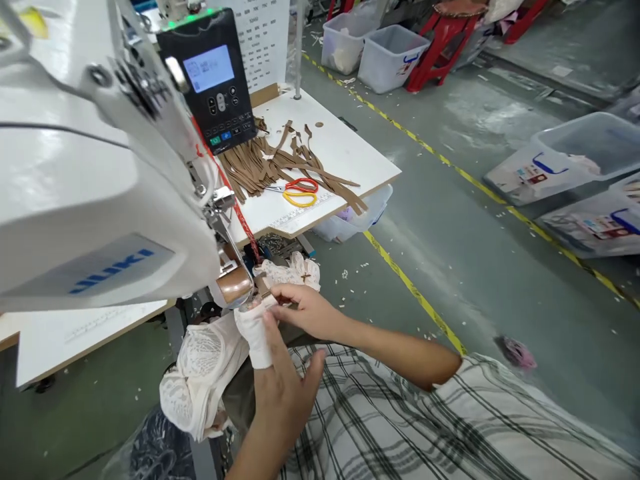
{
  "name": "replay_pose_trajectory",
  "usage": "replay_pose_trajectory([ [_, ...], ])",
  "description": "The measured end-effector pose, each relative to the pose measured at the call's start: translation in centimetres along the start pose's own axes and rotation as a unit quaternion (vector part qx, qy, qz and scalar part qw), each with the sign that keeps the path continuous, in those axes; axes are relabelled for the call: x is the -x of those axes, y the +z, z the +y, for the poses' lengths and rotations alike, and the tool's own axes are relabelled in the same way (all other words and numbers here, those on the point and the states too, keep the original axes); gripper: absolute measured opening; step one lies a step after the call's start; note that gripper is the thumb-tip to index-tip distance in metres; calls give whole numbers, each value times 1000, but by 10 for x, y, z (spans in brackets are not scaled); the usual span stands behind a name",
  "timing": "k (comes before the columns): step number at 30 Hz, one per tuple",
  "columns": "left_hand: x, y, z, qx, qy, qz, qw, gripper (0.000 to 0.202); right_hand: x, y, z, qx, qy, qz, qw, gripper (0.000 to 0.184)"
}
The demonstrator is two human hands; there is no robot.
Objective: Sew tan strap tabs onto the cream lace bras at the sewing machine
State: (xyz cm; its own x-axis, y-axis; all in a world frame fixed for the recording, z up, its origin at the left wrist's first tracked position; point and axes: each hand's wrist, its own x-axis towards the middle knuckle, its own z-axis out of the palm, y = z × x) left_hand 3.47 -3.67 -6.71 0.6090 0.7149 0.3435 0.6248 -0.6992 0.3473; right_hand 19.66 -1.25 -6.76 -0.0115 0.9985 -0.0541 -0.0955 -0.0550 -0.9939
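Note:
A white lace bra (201,353) hangs at the front of the sewing machine (165,200), its padded cups to the left of my hands. White cloth from it lies over the fingers of my left hand (280,387), just below the machine's metal sewing head (235,283); the thumb stands apart. My right hand (313,312) pinches the cloth's edge beside the head, fingertips close together. A short brown strip (262,287) runs into the sewing point there. Behind the right fingers bunches more white lace (293,270). The sewing point itself is partly hidden.
Brown fabric strips (260,163) lie heaped on the white machine table (350,150), with red-and-yellow scissors (301,192) beside them. A control panel (207,80) stands above. Plastic bins (393,60) and a red stool (445,40) are on the floor beyond yellow tape (415,137).

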Motion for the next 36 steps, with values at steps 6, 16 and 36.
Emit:
replay_pose_trajectory([
  [6, 0, -31, -13, 184, -150, -121, 964, 56, 16, -11, -1, -178, 67, -7, 982, 31],
  [16, -36, -63, -27, 124, 17, 6, 992, 30, 24, -14, -7, -71, 2, -66, 995, 29],
  [36, -24, -18, -52, 614, -380, -163, 672, 34, 13, -1, 13, 406, -311, 84, 855, 26],
])
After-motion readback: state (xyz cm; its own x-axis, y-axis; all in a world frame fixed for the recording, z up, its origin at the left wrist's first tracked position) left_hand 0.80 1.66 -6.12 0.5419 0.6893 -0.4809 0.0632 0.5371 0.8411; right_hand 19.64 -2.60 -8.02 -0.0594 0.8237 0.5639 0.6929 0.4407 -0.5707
